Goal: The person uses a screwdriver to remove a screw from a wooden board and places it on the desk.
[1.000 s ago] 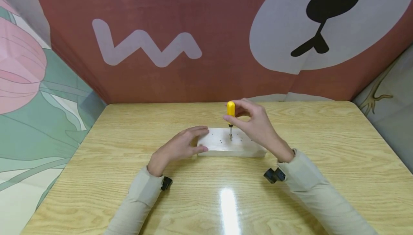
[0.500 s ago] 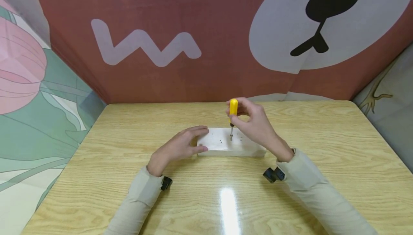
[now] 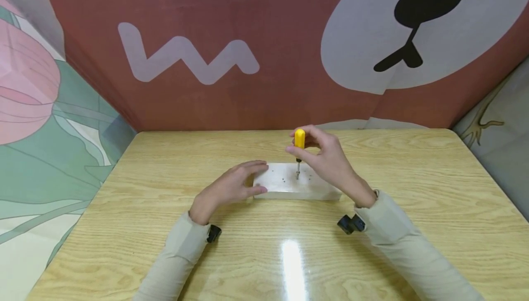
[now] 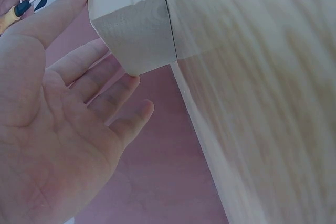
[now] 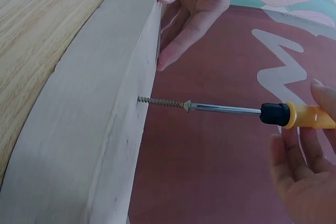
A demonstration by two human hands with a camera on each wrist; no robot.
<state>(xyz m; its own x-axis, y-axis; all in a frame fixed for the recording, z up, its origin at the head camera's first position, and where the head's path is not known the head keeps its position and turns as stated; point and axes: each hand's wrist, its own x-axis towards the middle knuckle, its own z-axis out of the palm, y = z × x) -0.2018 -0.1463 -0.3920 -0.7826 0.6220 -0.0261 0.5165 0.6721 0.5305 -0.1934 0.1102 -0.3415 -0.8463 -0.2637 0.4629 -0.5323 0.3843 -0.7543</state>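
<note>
A pale wooden block (image 3: 277, 182) with several small holes in its top lies on the table. My left hand (image 3: 231, 184) holds its left end, thumb at the front edge and fingers at the far edge. My right hand (image 3: 326, 156) pinches the yellow handle of a screwdriver (image 3: 299, 139), which stands nearly upright over the block. In the right wrist view, a long threaded screw (image 5: 163, 102) has its point in the block and most of its thread outside. The screwdriver's tip meets the screw head (image 5: 187, 105).
The wood-grain table (image 3: 165, 255) runs back to a red printed wall hanging (image 3: 285, 103). A small black camera (image 3: 350, 224) sits at the right wrist and another black camera (image 3: 213, 233) at the left. A bright light reflection crosses the table's front.
The screwdriver handle has tipped slightly to the right since a second ago. My right thumb drew in along the handle, then stretched out again. My left hand and the block stay still.
</note>
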